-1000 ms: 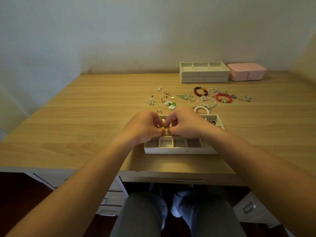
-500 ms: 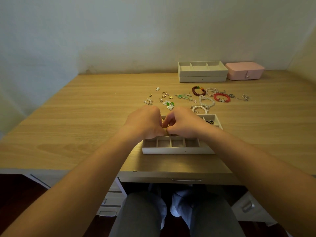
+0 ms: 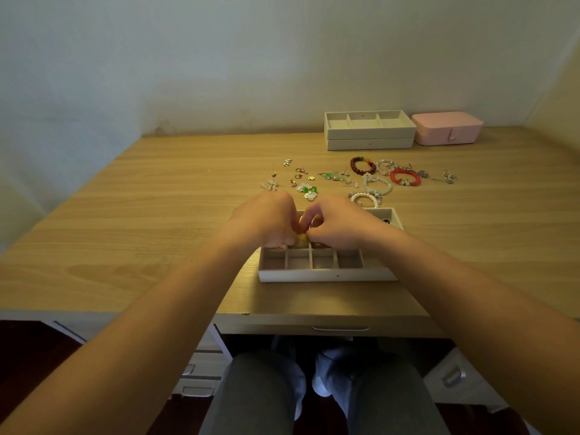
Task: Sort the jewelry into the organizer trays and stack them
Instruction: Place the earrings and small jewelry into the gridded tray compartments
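Curled fingers of the left hand [image 3: 266,219] and right hand [image 3: 337,222] together pinch a small yellow jewelry piece [image 3: 302,240] over the near white compartmented tray [image 3: 326,274]; loose beaded bracelets [image 3: 405,177] lie beyond, to the right.

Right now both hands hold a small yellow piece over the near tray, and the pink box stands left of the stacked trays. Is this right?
One thing is wrong: the head view shows the pink box right of the stacked trays, not left. The left hand and right hand do hold the yellow piece over the near tray.
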A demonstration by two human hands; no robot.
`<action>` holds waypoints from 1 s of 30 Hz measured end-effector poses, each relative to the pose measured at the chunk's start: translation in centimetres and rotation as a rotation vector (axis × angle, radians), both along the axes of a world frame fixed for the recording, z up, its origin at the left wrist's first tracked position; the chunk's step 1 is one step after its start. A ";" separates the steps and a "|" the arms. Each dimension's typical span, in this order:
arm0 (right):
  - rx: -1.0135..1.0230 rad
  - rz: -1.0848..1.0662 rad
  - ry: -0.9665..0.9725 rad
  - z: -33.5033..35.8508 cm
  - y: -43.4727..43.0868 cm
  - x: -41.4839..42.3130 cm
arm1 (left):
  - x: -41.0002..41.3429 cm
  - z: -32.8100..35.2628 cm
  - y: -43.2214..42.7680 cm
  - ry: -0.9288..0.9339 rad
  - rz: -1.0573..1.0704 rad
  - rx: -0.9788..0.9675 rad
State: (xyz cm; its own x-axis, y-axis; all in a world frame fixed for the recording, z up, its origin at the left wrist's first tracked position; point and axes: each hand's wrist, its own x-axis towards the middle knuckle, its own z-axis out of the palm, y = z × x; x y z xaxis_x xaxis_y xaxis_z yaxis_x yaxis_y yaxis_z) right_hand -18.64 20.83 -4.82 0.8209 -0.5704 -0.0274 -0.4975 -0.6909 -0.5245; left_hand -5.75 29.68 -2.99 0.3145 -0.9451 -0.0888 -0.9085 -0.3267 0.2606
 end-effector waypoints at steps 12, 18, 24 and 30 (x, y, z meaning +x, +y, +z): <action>0.042 0.011 -0.035 0.2 -0.4 -0.2 | 1.5 -0.4 0.4 0.339 0.010 -0.057; 0.021 -0.047 -0.122 0.3 -0.5 -0.6 | 2.7 -0.6 0.4 0.415 0.094 -0.194; -0.006 -0.055 -0.042 0.2 -1.3 -0.9 | 3.3 -2.0 0.9 0.306 0.101 -0.229; -0.052 -0.045 -0.016 0.0 -1.1 -0.2 | 4.2 -2.1 1.4 0.217 0.094 -0.160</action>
State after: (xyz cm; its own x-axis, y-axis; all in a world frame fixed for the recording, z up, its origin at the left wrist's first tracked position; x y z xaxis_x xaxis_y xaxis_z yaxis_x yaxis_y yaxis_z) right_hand -18.82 19.76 -4.78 0.7947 -0.6068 0.0159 -0.5203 -0.6946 -0.4969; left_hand -1.56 31.05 -5.06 0.3915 -0.9200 -0.0159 -0.7934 -0.3463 0.5006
